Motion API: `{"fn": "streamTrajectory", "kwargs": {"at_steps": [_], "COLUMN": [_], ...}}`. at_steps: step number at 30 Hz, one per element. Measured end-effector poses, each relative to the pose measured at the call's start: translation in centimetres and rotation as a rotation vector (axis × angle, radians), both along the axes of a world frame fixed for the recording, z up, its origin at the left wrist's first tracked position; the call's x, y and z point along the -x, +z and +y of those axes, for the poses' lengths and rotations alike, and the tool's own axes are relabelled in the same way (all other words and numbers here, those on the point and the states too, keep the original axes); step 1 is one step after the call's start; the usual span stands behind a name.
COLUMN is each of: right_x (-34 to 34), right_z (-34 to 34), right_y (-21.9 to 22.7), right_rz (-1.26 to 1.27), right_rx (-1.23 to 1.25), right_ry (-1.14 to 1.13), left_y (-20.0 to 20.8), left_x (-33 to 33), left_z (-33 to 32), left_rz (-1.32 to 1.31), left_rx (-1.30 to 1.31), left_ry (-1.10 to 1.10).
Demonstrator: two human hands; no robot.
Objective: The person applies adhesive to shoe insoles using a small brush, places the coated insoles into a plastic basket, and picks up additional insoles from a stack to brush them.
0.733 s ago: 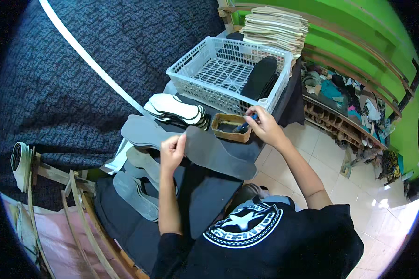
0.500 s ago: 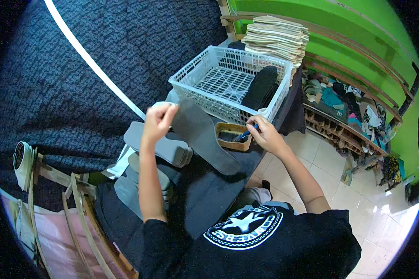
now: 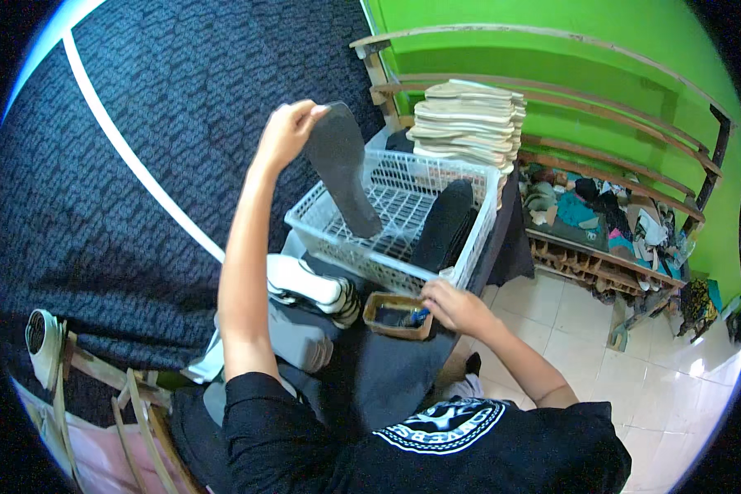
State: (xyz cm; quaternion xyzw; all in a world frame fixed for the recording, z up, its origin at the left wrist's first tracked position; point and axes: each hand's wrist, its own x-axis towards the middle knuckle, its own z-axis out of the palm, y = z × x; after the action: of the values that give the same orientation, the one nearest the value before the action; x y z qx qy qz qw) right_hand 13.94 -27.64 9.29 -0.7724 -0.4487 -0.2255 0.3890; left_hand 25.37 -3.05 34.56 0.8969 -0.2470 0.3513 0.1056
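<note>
Raised over the left part of the white plastic crate (image 3: 350,251), my left hand (image 3: 288,132) pinches a dark grey insole (image 3: 337,156) by its broad upper end. The insole hangs down with its narrow end inside the crate's outline. A stack of black insoles (image 3: 446,222) leans in the crate's right side. Below the crate, my right hand (image 3: 455,309) is closed on a blue-handled brush (image 3: 418,317). Its tip is down in a small tan rectangular container (image 3: 399,332), dark inside; the bristles are hard to make out.
White insoles (image 3: 305,284) and grey insoles (image 3: 292,337) lie stacked left of the container on the dark-covered table (image 3: 362,370). A tall pile of cream soles (image 3: 467,123) stands behind the crate. A wooden rack (image 3: 593,255) with scraps stands against the green wall.
My left hand has lifted the grey insole up and away, over the crate, uncovering the white stack. My right hand has brought the brush lower into the container. The view has shifted.
</note>
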Motion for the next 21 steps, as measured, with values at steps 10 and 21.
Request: {"fn": "streamTrajectory", "kwargs": {"at_steps": [10, 21], "right_x": [-0.4, -5.0], "right_z": [0.3, 3.0], "right_y": [2.7, 4.5], "right_rz": [-0.136, -0.141], "right_rx": [0.139, 0.227], "right_ry": [0.033, 0.233], "left_y": [-6.6, -15.1], "left_x": [-11.6, -17.3], "left_z": [-0.6, 0.6], "left_rz": [0.231, 0.420], "left_rx": [0.093, -0.091], "left_ry": [-0.187, -0.225]}}
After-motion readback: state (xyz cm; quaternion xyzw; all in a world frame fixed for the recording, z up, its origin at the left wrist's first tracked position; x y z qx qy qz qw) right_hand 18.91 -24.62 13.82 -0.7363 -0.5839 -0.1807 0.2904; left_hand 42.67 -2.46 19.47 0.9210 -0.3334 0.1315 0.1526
